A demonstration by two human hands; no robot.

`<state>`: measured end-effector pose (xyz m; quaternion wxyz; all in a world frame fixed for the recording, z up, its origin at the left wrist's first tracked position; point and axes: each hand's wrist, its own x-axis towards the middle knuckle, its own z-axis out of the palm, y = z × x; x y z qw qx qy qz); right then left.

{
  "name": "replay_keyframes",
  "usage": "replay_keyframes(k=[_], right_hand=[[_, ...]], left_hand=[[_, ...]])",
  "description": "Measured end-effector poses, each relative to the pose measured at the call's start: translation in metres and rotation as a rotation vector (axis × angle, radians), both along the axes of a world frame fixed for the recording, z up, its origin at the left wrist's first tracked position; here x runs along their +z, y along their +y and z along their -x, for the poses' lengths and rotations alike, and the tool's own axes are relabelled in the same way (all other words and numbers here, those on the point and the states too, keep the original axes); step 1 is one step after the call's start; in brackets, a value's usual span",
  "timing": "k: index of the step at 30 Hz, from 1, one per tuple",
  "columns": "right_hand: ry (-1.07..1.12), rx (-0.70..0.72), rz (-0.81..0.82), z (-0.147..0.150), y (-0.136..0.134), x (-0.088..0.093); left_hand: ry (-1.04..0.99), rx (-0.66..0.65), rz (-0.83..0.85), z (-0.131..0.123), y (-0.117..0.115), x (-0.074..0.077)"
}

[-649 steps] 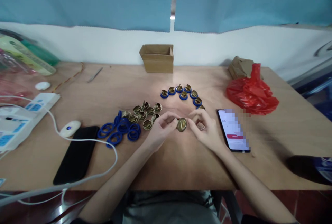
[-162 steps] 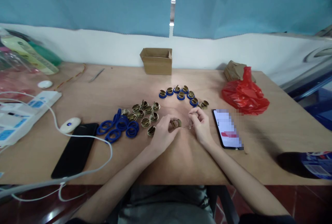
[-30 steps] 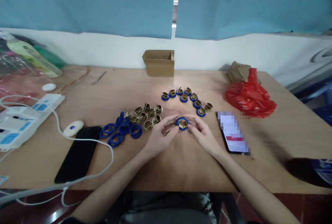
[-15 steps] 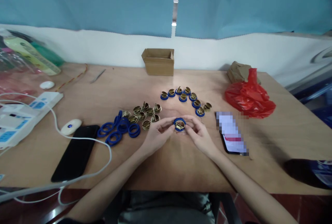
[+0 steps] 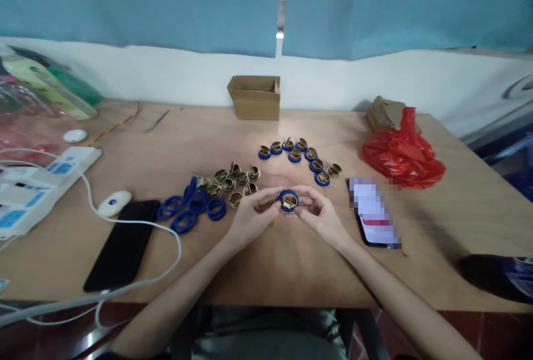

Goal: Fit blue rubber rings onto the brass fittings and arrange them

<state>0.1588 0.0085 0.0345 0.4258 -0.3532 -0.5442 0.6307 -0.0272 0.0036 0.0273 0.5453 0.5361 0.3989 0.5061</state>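
Between the fingers of both hands is a blue ring with a brass-coloured metal clip piece inside it [image 5: 288, 201], held just above the table. My left hand [image 5: 255, 213] pinches its left side, and my right hand [image 5: 318, 213] grips the right side. Left of my left hand lie several brass-coloured clip pieces [image 5: 227, 185] in a cluster. Beside them is a pile of loose blue rings [image 5: 197, 200]. Beyond my hands, several clip pieces seated in blue rings [image 5: 295, 155] form a curved row. One bare clip piece [image 5: 334, 170] sits at its right end.
A small cardboard box [image 5: 256, 99] stands at the back. To the right are a lit phone [image 5: 370, 210], a red plastic bag [image 5: 403, 157] and a dark bottle [image 5: 497, 276]. A black phone [image 5: 122, 246], white cable [image 5: 177, 257] and power strip [image 5: 62, 176] occupy the left.
The right thumb has shifted slightly down along the ring's edge. Both hands keep hold of the same piece, and the things on the table lie as before.
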Motion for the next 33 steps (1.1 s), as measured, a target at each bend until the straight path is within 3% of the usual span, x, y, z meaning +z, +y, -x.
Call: replay_keyframes(k=[21, 33], right_hand=[[0.066, 0.018, 0.106, -0.003, 0.002, -0.003], [-0.042, 0.038, -0.087, -0.006, 0.001, 0.011]], left_hand=[[-0.009, -0.023, -0.01, 0.002, 0.0, -0.002], [0.049, 0.024, 0.027, -0.001, -0.002, 0.007]])
